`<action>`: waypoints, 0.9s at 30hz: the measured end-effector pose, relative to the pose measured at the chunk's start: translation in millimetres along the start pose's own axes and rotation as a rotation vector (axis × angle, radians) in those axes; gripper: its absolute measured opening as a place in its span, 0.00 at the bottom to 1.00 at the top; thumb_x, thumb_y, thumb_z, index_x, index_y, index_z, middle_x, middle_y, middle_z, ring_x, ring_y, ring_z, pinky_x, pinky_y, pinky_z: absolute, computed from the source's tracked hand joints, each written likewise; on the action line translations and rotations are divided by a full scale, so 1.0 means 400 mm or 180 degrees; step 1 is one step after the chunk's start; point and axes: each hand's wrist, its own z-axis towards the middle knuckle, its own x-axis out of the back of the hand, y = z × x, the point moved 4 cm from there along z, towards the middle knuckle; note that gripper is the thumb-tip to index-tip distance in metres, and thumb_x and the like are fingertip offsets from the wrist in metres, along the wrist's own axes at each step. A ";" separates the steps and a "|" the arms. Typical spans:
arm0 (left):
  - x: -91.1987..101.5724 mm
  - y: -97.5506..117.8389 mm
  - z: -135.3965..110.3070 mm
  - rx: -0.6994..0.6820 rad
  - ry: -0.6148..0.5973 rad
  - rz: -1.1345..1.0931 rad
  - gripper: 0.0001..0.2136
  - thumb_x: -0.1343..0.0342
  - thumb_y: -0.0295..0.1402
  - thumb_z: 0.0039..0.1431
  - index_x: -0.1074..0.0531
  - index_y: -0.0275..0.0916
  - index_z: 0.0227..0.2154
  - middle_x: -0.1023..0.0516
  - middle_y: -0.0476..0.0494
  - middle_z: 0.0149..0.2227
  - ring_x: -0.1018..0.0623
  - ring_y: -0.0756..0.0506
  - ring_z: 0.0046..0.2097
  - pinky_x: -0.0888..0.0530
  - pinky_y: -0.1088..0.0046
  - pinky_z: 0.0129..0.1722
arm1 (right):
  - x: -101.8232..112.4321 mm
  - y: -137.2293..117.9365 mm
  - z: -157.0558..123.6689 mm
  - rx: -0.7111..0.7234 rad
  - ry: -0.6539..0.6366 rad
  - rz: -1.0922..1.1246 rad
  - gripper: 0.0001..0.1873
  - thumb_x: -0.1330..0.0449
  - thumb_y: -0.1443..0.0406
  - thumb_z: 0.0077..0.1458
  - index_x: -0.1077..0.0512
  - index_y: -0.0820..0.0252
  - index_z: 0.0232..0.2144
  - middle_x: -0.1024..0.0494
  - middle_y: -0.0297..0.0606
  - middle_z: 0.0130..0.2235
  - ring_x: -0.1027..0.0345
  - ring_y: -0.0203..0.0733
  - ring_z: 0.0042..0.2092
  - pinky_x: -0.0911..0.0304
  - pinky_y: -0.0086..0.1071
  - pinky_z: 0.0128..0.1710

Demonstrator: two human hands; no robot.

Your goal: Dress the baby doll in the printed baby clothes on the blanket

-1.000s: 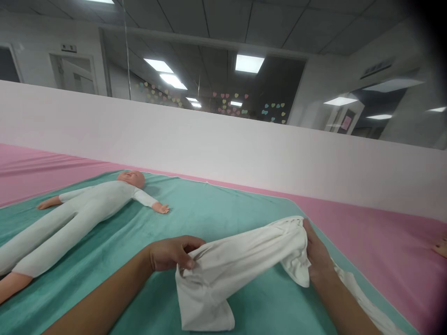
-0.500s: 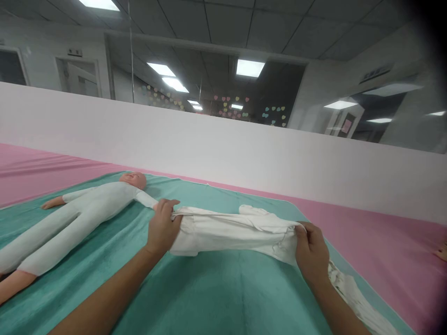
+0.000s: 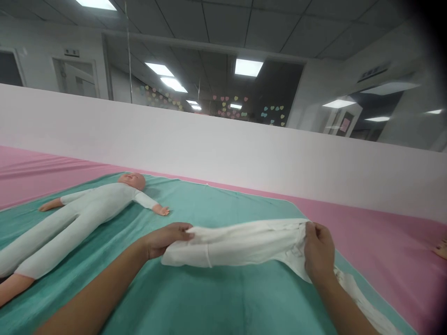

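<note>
A white cloth garment, which looks like baby clothing, is stretched sideways between my two hands above the green blanket. My left hand pinches its left end between thumb and fingers. At the other end my right hand grips a gathered edge, fingers curled round it. The garment's exact kind cannot be made out. To the left, a baby doll in a pale one-piece suit lies on its back, its arms spread, one hand close beyond my left hand.
Another piece of white patterned cloth lies by my right forearm, partly hidden. Pink sheeting surrounds the green blanket. A low white wall runs along the back, with mirror or glass above it. Part of a bare foot or hand shows at the right edge.
My left hand has moved lower and turned flatter, away from the doll's hand. My right hand has shifted slightly right. The garment now hangs smoother, and its folded-up far part no longer shows.
</note>
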 end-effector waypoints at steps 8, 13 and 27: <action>-0.025 0.025 -0.049 -0.0743 -0.0795 -0.1406 0.16 0.34 0.31 0.32 0.31 0.39 0.27 0.27 0.48 0.31 0.26 0.46 0.29 0.31 0.76 0.23 | -0.015 0.095 0.040 -0.0270 -0.0233 0.0607 0.20 0.47 0.49 0.49 0.33 0.58 0.34 0.29 0.36 0.34 0.38 0.40 0.32 0.41 0.31 0.29; 0.030 0.043 -0.057 -0.1217 0.0586 -0.2115 0.27 0.36 0.30 0.40 0.34 0.48 0.46 0.27 0.51 0.32 0.25 0.48 0.29 0.27 0.73 0.29 | -0.047 0.089 0.014 -0.0480 -0.0574 0.0830 0.19 0.44 0.50 0.46 0.30 0.57 0.34 0.28 0.34 0.32 0.38 0.39 0.31 0.41 0.30 0.29; -0.038 -0.035 0.061 -0.0628 0.0589 0.0107 0.22 0.42 0.31 0.44 0.35 0.38 0.45 0.27 0.43 0.41 0.26 0.43 0.40 0.30 0.70 0.36 | -0.107 0.114 -0.031 -0.0643 -0.1959 0.0764 0.19 0.45 0.49 0.47 0.30 0.57 0.31 0.24 0.38 0.34 0.33 0.44 0.35 0.38 0.33 0.31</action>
